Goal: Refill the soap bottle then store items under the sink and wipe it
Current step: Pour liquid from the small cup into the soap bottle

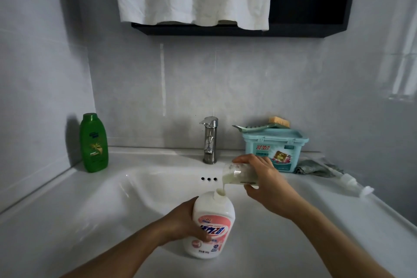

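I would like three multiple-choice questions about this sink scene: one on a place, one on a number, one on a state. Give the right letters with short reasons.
1. Where does the green bottle stand?
A. on the rim of the sink, left of the faucet
B. down in the bowl
C. on the dark shelf above

2. How many overflow holes are in the back wall of the sink?
A. two
B. three
C. five

3. In what state is the soap bottle that the left hand holds?
A. closed by its pump
B. open, with creamy liquid running in from the clear cup that the right hand tilts
C. lying flat with a cap on

Answers:
1 A, as it stands upright in the left corner.
2 B, as three dark holes sit in a row below the faucet.
3 B, as a thin stream drops into its bare neck.
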A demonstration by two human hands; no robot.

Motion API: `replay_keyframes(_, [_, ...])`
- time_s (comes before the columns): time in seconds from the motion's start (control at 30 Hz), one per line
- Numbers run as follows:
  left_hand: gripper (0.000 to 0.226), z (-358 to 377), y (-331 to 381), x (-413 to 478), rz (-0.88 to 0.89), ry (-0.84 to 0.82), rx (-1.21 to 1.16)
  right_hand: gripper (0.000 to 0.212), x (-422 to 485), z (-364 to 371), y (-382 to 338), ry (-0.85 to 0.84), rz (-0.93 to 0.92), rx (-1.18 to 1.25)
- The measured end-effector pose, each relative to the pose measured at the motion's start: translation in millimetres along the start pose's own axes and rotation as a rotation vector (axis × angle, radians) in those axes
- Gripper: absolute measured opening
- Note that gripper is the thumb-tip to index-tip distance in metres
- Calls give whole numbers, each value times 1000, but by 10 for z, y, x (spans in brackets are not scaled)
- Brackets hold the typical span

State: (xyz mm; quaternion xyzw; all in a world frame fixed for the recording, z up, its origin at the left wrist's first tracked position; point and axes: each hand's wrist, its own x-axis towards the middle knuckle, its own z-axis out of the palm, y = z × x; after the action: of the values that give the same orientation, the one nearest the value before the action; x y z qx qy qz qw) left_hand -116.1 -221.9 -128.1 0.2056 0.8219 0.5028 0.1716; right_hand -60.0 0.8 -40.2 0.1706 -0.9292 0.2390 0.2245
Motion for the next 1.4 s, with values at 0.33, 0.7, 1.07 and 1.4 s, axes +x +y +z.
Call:
replay_keyframes(0.33, [75, 3, -15, 19, 1, 5, 26, 58, -7, -19, -10, -5, -3, -5])
replay_keyframes(0.7, [77, -6, -37, 29, -1, 4, 40, 60, -2, -10, 6, 5, -10, -6])
replay_keyframes(1.07, [72, 4, 3, 8, -1, 6, 31, 60, -5, -19, -13, 1, -7, -8])
replay_keyframes(1.4, [71, 3, 4, 7, 8, -1, 19, 60, -16, -47, -62, -7, 29, 4])
